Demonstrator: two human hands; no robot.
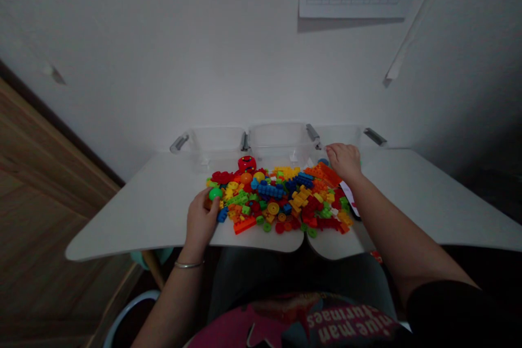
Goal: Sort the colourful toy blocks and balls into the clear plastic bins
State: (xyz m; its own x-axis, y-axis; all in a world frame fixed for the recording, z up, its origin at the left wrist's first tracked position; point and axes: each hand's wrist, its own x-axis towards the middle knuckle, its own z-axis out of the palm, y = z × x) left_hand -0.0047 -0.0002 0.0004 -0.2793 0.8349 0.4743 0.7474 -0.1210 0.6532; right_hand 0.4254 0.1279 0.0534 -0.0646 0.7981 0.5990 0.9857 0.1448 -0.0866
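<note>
A heap of bright plastic building blocks (pixel 281 198) in red, yellow, green, blue and orange lies on a white table (pixel 155 206). My left hand (pixel 200 220) rests at the heap's left edge, its fingers curled around a green ball-shaped piece (pixel 215 193). At the heap's far right corner, my right hand (pixel 345 160) lies knuckles up over the orange blocks (pixel 322 173). Its fingers curl down out of sight, so what they hold is hidden.
Three clear plastic bins stand in a row along the wall behind the heap: left (pixel 212 144), middle (pixel 279 141), right (pixel 346 135). A flat white object with a dark rim (pixel 350 199) lies under my right forearm. A wooden panel (pixel 36 185) is at the left.
</note>
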